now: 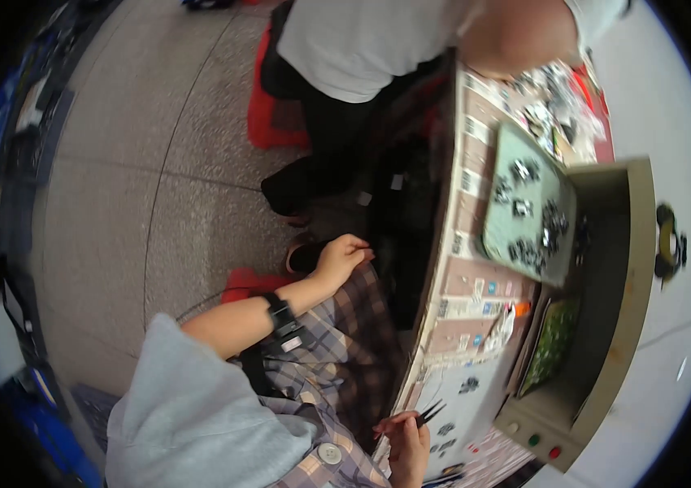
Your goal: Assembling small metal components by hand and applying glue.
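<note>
My right hand (407,447) is closed round a pair of black tweezers (429,413), its tips pointing over a white work surface (443,382). Near those tips lie several small dark parts (446,429), and another dark cluster (468,385) sits farther up the surface. My left hand (341,262) rests over my knee at the edge of the plaid cloth (362,317). Its fingers are curled together, and anything between them is hidden. On that wrist I wear a black strapped device (284,321).
A pale green tray (501,175) with small black-and-silver parts stands farther along the bench. Beside it is a beige open-fronted machine (642,244) with a green button (534,440) and a red button (555,452). A co-worker in a white shirt (362,49) sits at the bench's far end.
</note>
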Action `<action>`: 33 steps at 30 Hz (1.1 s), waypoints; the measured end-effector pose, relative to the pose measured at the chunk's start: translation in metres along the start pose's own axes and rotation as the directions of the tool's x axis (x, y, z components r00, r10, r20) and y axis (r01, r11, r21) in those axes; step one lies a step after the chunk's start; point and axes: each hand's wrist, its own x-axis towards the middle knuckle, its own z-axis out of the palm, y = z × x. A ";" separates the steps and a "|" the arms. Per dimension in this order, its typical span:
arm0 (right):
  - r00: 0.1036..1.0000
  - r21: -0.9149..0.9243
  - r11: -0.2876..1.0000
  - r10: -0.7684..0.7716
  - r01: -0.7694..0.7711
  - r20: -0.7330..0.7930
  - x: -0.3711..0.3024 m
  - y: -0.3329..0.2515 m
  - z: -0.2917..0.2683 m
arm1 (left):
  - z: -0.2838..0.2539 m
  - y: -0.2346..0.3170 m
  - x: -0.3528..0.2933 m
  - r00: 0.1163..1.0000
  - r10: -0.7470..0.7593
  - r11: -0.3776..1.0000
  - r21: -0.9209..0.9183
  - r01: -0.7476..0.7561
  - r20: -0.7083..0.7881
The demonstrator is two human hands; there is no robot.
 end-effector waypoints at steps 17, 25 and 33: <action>0.927 0.212 0.977 0.076 0.004 -0.367 -0.015 0.014 -0.017 | 0.162 -0.108 0.201 0.989 0.017 0.657 0.744 -0.122 0.147; 0.883 0.248 0.968 0.158 -0.049 -0.443 -0.019 0.013 -0.030 | 0.138 -0.062 0.143 0.990 0.099 0.885 0.446 -0.132 0.097; 0.591 -0.324 0.945 -0.291 0.052 -0.752 -0.043 0.005 -0.125 | 0.070 -0.028 0.078 0.952 -0.174 0.949 0.301 0.094 0.251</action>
